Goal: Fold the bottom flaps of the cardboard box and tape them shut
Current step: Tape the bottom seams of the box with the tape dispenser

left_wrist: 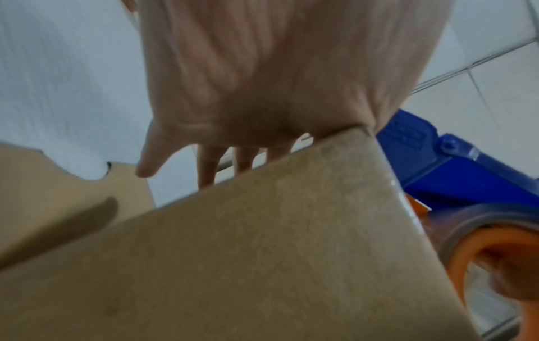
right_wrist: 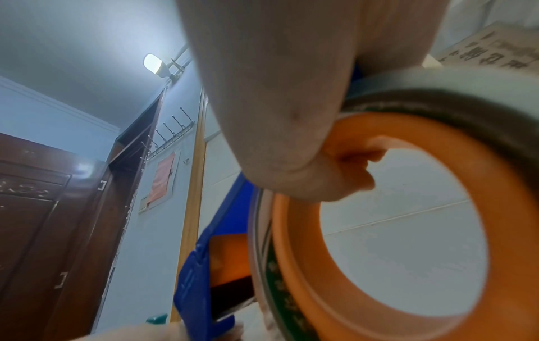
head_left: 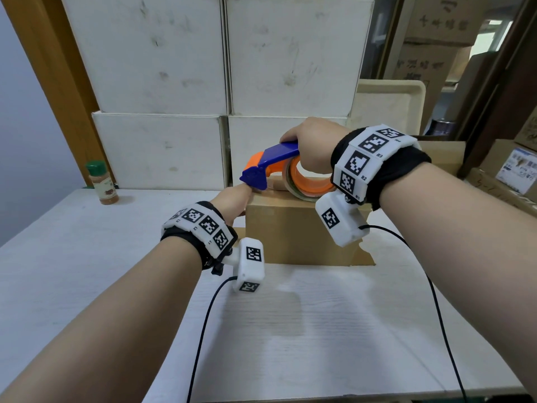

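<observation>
A brown cardboard box [head_left: 290, 234] [left_wrist: 262, 253] stands on the white table [head_left: 87, 271], with flaps spread flat at its base [head_left: 363, 257] [left_wrist: 43, 196]. My right hand [head_left: 313, 144] [right_wrist: 277, 115] grips a blue and orange tape dispenser [head_left: 273, 161] [left_wrist: 466, 173] [right_wrist: 291, 253], fingers curled through the orange core. The dispenser's tape roll [head_left: 293, 184] rests on the box's top, its blue nose at the top left edge. My left hand [head_left: 232, 199] [left_wrist: 262, 80] presses against the box's upper left corner, fingers straight down the left side. The top seam is hidden by the dispenser.
A spice bottle with a green cap [head_left: 101, 183] stands at the table's back left. Stacked white boxes [head_left: 220, 82] form a wall right behind the box. Brown cartons [head_left: 508, 170] and a beige tray [head_left: 389, 106] fill the right. Two black cables [head_left: 203, 330] trail from my wrists.
</observation>
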Demonstrator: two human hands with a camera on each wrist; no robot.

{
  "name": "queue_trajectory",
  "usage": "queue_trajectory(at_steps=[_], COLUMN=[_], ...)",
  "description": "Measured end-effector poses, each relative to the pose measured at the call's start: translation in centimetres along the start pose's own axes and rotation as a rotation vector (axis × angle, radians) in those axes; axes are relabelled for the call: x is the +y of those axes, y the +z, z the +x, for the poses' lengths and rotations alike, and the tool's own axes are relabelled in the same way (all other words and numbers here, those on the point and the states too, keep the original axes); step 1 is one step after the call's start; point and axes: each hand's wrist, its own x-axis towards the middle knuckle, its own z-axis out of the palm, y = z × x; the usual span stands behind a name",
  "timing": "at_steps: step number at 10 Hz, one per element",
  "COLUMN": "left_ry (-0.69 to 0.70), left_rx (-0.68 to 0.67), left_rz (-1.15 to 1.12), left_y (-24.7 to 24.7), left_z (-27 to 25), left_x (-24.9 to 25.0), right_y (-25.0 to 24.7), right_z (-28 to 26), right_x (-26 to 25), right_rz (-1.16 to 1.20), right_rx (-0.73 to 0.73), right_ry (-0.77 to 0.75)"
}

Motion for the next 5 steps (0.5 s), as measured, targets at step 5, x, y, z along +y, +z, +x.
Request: queue_trajectory(at_steps=[5], left_ry=[0.139], left_rx=[0.028], left_rz=[0.409], left_y=[-1.1], left_z=[-1.7], left_x=[0.6], right_y=[-0.8], right_z=[-0.9], right_x=[2.8], right_rz=[-0.082], right_rx=[-0.012], right_ry=[0.004])
